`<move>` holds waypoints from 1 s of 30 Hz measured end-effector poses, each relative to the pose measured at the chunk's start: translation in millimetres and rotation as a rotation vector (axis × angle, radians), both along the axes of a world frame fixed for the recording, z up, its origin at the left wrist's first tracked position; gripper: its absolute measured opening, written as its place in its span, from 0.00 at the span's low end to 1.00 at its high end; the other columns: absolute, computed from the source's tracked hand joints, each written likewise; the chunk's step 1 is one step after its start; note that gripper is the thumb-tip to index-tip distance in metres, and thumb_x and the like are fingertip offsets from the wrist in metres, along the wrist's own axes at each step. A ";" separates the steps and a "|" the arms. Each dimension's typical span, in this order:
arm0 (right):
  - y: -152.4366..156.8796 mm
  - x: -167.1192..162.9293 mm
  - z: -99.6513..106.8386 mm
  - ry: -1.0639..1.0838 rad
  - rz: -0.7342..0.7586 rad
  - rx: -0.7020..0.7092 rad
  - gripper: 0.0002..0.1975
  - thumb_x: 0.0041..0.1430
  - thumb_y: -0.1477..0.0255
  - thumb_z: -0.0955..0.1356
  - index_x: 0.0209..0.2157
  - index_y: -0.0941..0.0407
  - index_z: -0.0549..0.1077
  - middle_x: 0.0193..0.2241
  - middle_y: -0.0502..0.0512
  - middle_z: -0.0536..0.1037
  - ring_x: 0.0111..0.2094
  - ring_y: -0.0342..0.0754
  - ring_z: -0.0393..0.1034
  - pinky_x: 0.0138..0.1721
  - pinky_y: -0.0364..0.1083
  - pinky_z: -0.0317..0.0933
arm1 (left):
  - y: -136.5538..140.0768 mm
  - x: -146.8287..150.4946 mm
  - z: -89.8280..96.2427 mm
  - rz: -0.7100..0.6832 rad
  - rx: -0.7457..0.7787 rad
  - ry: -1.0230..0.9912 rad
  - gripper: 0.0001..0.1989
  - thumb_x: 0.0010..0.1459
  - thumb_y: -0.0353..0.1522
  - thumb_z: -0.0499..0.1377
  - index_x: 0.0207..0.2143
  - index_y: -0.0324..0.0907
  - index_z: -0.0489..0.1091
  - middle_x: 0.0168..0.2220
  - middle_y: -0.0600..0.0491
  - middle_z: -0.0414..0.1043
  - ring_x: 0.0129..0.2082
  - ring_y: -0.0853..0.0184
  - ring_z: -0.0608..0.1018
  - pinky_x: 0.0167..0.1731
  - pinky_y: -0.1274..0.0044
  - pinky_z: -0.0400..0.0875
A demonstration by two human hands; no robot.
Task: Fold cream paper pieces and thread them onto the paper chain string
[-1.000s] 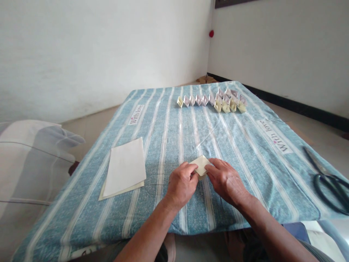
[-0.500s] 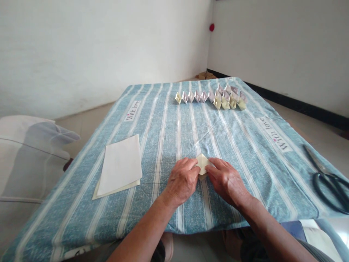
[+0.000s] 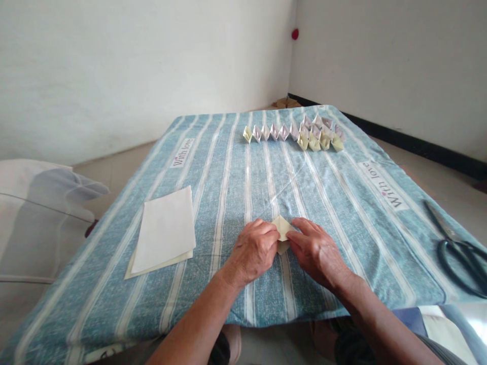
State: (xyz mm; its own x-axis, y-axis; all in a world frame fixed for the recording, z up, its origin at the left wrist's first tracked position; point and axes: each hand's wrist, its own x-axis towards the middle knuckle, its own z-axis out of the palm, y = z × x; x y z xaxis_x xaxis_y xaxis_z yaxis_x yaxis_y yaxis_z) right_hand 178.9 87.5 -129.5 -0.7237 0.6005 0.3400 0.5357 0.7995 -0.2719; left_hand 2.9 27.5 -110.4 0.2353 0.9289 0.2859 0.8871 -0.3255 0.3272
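Observation:
A small piece of pale yellow folded paper (image 3: 282, 226) lies on the striped cloth near the front of the table, between my two hands. My left hand (image 3: 257, 248) grips its left side with the fingers bent. On the opposite side, my right hand (image 3: 316, 251) pinches the paper between thumb and fingers. A diamond-shaped upper face shows, and a lower flap points toward me. Fingers cover both side corners.
A stack of white and cream paper sheets (image 3: 164, 230) lies to the left. Black-handled scissors (image 3: 462, 253) rest at the right edge. Several folded paper boats (image 3: 283, 133) stand in rows at the back of the blue striped tablecloth (image 3: 228, 203).
The lower flap of the folded paper shows a little more beneath the diamond. Both hands keep their grip in nearly the same place. The camera view has shifted slightly.

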 end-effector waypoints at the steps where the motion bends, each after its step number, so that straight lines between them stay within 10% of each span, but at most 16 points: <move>1: 0.2 0.2 -0.3 0.006 0.002 0.002 0.11 0.63 0.78 0.62 0.29 0.55 0.72 0.42 0.60 0.74 0.46 0.54 0.68 0.44 0.52 0.66 | 0.3 -0.2 0.3 0.001 -0.007 -0.002 0.11 0.62 0.26 0.52 0.32 0.39 0.74 0.31 0.49 0.73 0.35 0.62 0.72 0.39 0.70 0.70; 30: 11.0 6.4 -8.0 0.049 -0.099 -0.079 0.06 0.58 0.77 0.66 0.30 0.54 0.74 0.47 0.59 0.75 0.55 0.57 0.64 0.49 0.56 0.63 | 13.4 -0.2 6.2 0.074 -0.155 -0.087 0.12 0.61 0.26 0.53 0.28 0.41 0.72 0.29 0.53 0.71 0.33 0.66 0.74 0.35 0.74 0.68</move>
